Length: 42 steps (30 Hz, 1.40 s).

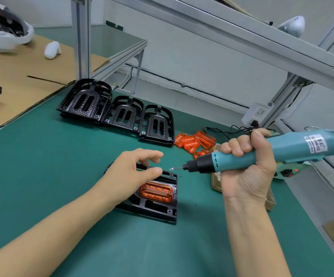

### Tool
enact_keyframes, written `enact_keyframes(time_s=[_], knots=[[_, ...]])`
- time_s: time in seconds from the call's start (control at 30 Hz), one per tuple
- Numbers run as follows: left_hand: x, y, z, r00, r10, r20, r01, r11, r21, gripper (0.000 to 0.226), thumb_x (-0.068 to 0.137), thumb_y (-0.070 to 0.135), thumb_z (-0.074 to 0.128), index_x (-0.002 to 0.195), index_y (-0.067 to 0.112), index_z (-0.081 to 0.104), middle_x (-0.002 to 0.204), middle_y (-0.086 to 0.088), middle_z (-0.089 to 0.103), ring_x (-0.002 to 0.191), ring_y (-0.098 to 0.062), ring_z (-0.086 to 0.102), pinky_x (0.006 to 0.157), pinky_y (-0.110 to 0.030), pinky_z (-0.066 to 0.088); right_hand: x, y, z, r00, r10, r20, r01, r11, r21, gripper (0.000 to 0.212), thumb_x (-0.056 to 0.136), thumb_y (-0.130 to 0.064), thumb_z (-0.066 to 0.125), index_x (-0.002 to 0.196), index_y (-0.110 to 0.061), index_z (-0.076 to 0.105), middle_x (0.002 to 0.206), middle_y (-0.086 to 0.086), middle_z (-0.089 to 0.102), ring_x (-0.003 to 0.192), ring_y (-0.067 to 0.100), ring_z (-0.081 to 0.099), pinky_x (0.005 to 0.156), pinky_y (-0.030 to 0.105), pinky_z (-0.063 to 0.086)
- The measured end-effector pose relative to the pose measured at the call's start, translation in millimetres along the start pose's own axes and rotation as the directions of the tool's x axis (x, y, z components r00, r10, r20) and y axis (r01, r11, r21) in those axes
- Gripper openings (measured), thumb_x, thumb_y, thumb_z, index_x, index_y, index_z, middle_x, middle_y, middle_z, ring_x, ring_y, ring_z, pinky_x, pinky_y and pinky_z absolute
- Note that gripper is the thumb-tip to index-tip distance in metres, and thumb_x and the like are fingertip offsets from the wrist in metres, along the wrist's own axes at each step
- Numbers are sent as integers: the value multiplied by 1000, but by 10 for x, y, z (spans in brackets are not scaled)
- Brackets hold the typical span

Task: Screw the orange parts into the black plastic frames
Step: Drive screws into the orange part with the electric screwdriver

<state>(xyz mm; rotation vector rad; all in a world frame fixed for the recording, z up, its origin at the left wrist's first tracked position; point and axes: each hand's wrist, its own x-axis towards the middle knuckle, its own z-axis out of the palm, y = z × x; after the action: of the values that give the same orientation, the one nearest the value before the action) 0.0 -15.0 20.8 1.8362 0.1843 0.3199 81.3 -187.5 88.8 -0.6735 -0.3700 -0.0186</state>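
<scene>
A black plastic frame (158,208) lies on the green mat in front of me, with an orange part (156,192) seated in it. My left hand (131,172) hovers over the frame's far end, fingers loosely spread and holding nothing. My right hand (248,166) grips a teal electric screwdriver (262,154) held nearly level, its bit (175,168) pointing left, just right of my left fingertips. A screw seems to sit on the bit's tip. Loose orange parts (195,140) lie in a pile behind.
Three stacks of black frames (120,112) stand in a row at the back of the mat. A small box (270,200) sits behind my right wrist. Cardboard (22,76) covers the far left. An aluminium rack post (81,37) and a power socket (257,113) stand behind.
</scene>
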Motion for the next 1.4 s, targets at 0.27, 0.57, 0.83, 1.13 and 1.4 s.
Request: enact_keyframes(time_s=[0.27, 0.57, 0.83, 1.13, 1.4], knots=[[-93, -110, 91, 934, 89, 346, -295, 740, 605, 47, 71, 66, 61, 110, 40, 64, 121, 29, 48, 129, 8, 18, 113, -35, -3, -64, 73, -144, 993, 116, 1, -113, 974, -198, 20, 79, -10, 56, 71, -28, 60, 53, -8, 37, 45, 7, 36, 50, 21, 39], [-99, -146, 109, 923, 119, 366, -347, 669, 658, 40, 75, 68, 56, 108, 48, 64, 130, 26, 44, 134, 2, 12, 113, -38, -10, -35, 153, -141, 990, 136, 33, -120, 946, -302, 16, 78, -7, 58, 75, -23, 56, 52, -5, 39, 44, 10, 37, 50, 24, 37], [-87, -165, 110, 917, 130, 377, -363, 662, 656, 39, 76, 67, 55, 108, 48, 64, 131, 25, 44, 135, 0, 12, 114, -42, -9, 10, 195, -108, 980, 172, 102, -121, 915, -385, 15, 79, -6, 58, 78, -19, 53, 51, -4, 40, 44, 12, 38, 50, 25, 38], [-65, -204, 104, 903, 152, 402, -400, 640, 656, 42, 77, 70, 50, 110, 47, 63, 135, 27, 42, 137, 1, 10, 112, -36, -8, 10, 269, 35, 896, 270, 352, -66, 866, -496, 17, 80, 2, 56, 88, -13, 54, 48, -2, 43, 42, 14, 37, 49, 24, 38], [-66, -218, 107, 904, 159, 397, -394, 670, 629, 47, 70, 72, 48, 106, 48, 65, 132, 28, 45, 134, 1, 13, 111, -33, -5, 27, 242, -30, 917, 256, 307, -77, 867, -492, 17, 81, -11, 68, 85, -17, 52, 53, 0, 48, 46, 17, 43, 54, 28, 41]])
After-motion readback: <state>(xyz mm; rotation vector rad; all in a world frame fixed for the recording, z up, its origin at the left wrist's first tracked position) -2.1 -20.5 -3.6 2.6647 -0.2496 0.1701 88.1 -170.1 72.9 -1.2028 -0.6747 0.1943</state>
